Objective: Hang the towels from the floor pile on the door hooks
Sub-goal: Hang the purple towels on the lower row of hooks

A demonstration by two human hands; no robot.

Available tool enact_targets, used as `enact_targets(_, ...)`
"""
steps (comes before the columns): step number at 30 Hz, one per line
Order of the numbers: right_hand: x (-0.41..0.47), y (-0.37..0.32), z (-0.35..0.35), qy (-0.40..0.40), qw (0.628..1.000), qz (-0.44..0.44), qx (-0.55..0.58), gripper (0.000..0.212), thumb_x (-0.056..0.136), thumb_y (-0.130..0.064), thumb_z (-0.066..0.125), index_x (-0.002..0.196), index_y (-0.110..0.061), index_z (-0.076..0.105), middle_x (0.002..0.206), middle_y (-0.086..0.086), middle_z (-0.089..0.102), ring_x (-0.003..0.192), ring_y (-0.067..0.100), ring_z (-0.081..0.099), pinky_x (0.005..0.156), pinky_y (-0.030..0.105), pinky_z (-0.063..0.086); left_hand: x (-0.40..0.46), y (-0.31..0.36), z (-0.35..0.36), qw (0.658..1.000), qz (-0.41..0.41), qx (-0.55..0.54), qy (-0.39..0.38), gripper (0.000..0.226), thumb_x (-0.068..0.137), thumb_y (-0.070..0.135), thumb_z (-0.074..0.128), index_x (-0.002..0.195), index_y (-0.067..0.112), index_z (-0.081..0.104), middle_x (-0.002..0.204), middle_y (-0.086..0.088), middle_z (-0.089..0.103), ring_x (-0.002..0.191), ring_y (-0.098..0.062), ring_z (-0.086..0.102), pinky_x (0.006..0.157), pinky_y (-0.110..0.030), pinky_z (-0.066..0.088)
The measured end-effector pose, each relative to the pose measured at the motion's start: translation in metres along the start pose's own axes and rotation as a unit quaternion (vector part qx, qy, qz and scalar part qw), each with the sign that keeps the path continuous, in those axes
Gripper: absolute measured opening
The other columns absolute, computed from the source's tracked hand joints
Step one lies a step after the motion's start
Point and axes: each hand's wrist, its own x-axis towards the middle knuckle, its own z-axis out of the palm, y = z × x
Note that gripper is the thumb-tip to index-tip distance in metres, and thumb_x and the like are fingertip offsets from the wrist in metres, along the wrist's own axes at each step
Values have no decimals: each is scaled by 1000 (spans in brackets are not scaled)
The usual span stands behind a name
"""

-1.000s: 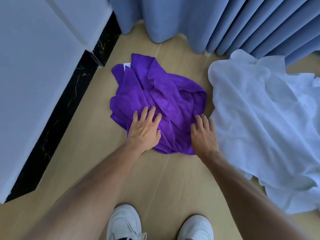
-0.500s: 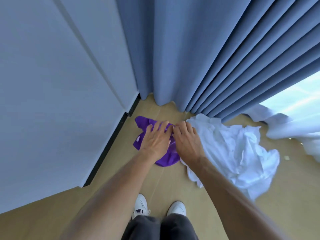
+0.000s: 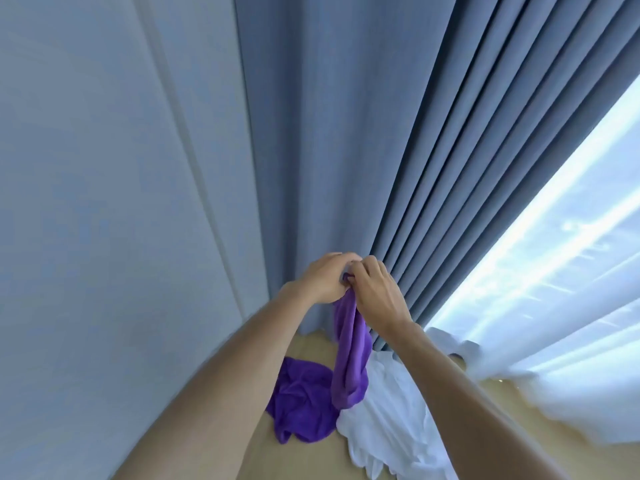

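- Nearest to me, two bare forearms reached up and forward from the bottom of the view, converging in front of the curtain.
- The left hand (image 3: 325,278) had a tight grip, fingers curled over the top end of the purple towel (image 3: 349,355), knuckles rounded.
- The right hand (image 3: 375,292) pressed right against the left, its fingers likewise curled in and pinching the same bunched end; only a small tuft of purple showed between the two hands.
- From that shared grip the towel hung down as a narrow, soft rope of plush fabric, with its lower part spread in a crumpled heap on the floor (image 3: 311,344) at the foot of the wall.
- Just beside that heap, touching it on the right, lay a white cloth (image 3: 388,424), thinner-looking and wrinkled, sprawled over the pale wood-toned floor.
- Farther back on the left stood a flat, smooth, pale grey wall panel (image 3: 104,202) with a straight vertical seam.
- Behind the hands hung a blue-grey curtain (image 3: 346,133), matte and heavy, falling in deep regular pleats to the floor.
- Farthest right, a sheer white curtain (image 3: 571,323) glowed with daylight, its hem pooled on the floor.
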Motion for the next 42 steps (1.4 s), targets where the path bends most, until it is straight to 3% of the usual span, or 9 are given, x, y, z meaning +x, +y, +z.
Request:
enact_targets(2,7,0,-30,15,1000,-9,5,16,84,4,54,95,-7,60,88,8,54,81,27,54,69,38,50,-2,24,-14,999,3,-7,31,11,88,8,48,90,18,52,90,3,59,94,-27,57,70,-29,38)
enact_targets(4,10,5,-55,30,999,-22,-6,16,84,5,54,94,-6,60,86,9,55,81,28,55,71,38,50,-6,47,-27,998,4,0,63,14,89,7,47,81,18,45,77,4,53,80,-26,52,66,-28,34)
enact_targets(9,5,8,-111,-5,999,1,40,20,96,-14,39,107,-6,54,102,5,60,97,24,56,78,37,48,-23,94,-55,994,-2,19,106,18,82,3,47,79,21,51,76,4,60,78,-24,55,69,-36,46)
enact_targets(17,3,-27,-144,-133,977,-82,144,17,82,-14,53,98,-10,60,101,7,66,99,25,56,87,38,47,-105,120,-100,982,-64,45,172,15,78,-1,49,75,13,55,64,6,51,64,-14,44,56,-21,34)
enact_targets(22,6,-99,-159,-179,950,-143,209,9,81,-11,57,77,-15,50,74,-6,56,78,20,52,66,20,41,-184,102,-137,967,-154,108,175,16,81,3,49,71,15,50,74,2,50,72,-16,45,54,-19,32)
enact_targets(25,3,-155,-168,-210,931,-190,230,8,76,-7,55,77,-13,49,74,-2,55,72,19,48,64,27,41,-236,85,-148,954,-210,112,184,25,80,0,46,64,19,43,72,4,47,71,-18,45,57,-24,34)
enact_targets(33,-46,-280,-147,-374,858,-333,119,21,78,-19,65,98,-11,65,95,11,66,87,27,60,79,38,50,-416,62,-164,889,-314,71,325,26,67,-9,37,56,14,34,62,1,37,61,-14,33,52,-24,23)
enact_targets(38,-97,-366,-139,-366,822,-435,43,13,82,-21,64,88,-15,55,97,-1,58,93,21,55,77,31,46,-558,54,-152,831,-406,107,365,28,66,-12,37,54,13,33,57,2,35,56,-13,32,47,-24,19)
enact_targets(42,-133,-425,-141,-328,810,-485,-19,20,84,-8,58,73,-21,49,95,1,61,90,19,53,69,24,41,-693,45,-135,752,-505,104,410,28,66,-10,40,53,14,36,61,-1,38,63,-21,35,49,-25,21)
